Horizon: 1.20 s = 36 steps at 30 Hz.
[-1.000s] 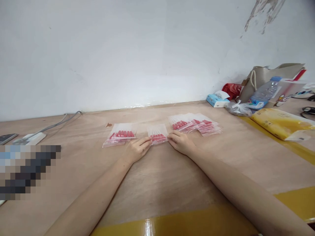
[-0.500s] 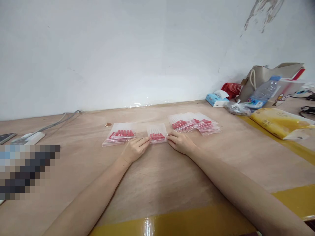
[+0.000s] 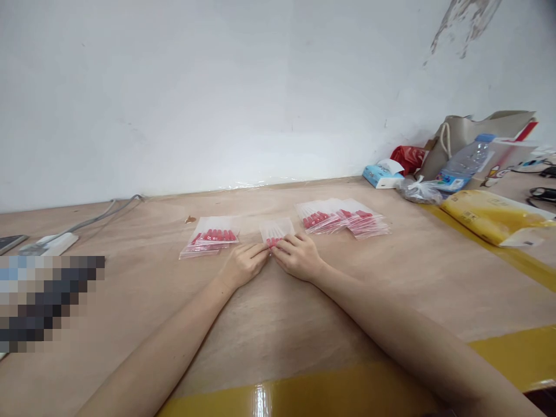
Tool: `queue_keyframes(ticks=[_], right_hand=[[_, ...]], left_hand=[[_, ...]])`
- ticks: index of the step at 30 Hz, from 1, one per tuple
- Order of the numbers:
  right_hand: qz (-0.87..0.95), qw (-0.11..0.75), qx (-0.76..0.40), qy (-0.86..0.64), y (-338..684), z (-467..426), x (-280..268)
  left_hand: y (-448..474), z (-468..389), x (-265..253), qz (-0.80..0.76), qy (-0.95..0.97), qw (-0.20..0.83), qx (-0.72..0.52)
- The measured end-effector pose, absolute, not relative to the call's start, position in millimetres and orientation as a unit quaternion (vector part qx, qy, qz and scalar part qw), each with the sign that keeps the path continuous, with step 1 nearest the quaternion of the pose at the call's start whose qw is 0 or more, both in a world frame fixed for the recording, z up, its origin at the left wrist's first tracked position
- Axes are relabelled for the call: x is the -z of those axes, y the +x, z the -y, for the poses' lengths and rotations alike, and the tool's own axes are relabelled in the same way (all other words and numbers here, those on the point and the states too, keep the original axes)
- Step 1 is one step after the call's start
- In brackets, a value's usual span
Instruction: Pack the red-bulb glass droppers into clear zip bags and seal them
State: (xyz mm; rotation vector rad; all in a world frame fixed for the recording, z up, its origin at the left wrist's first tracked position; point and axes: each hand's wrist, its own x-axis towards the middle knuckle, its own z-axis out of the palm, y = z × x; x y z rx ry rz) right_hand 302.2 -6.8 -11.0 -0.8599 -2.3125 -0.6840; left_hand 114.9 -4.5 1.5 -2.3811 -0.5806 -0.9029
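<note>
A small clear plastic bag [image 3: 278, 226] lies flat at the middle of the table, with a row of red-ended sticks inside. My left hand [image 3: 247, 263] has its fingers closed on the bag's near left corner. My right hand [image 3: 299, 255] lies over the near right part of the bag, fingertips pinching its near edge beside the left fingers and hiding some red ends. To the left is a short stack of similar bags [image 3: 212, 234]. A larger, fanned-out pile of such bags [image 3: 341, 217] rests to the right.
Along the back right stand a blue tissue pack [image 3: 382, 176], a plastic bottle [image 3: 471, 162], a paper bag [image 3: 486, 124] and a yellow packet [image 3: 490, 217]. A grey cable [image 3: 99, 217] and a phone [image 3: 13, 243] lie at left. Yellow tape [image 3: 330, 388] borders the near edge.
My right hand has slid left along the bag's near edge, from its right corner to beside my left fingers, covering part of the bag. My left hand has barely moved.
</note>
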Motion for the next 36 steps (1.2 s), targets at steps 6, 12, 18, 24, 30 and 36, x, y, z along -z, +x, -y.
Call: queue_keyframes(ticks=[6,12,18,24,30,36], right_hand=[[0.879,0.258,0.267,-0.299,302.1,8.7,10.3],[0.859,0.26,0.311,-0.312,312.7,9.5,9.3],[0.843,0.261,0.295,-0.365,334.4,2.9,10.0],[0.832,0.257,0.278,-0.406,335.3,-1.5,9.1],[0.829,0.265,0.215,-0.443,333.5,-2.8,8.5],[0.823,0.263,0.187,-0.467,357.4,-4.4,1.3]], left_hand=[[115.2,5.1,-2.7,0.209,-0.887,0.258,0.322],[110.8,5.1,-4.0,0.216,-0.885,0.239,0.336],[98.6,-0.2,-3.3,0.248,-0.882,0.194,0.352],[95.4,-1.8,1.1,0.273,-0.877,0.161,0.36],[101.9,4.8,2.3,0.318,-0.878,0.07,0.352],[92.6,-1.4,-6.3,0.371,-0.843,0.005,0.39]])
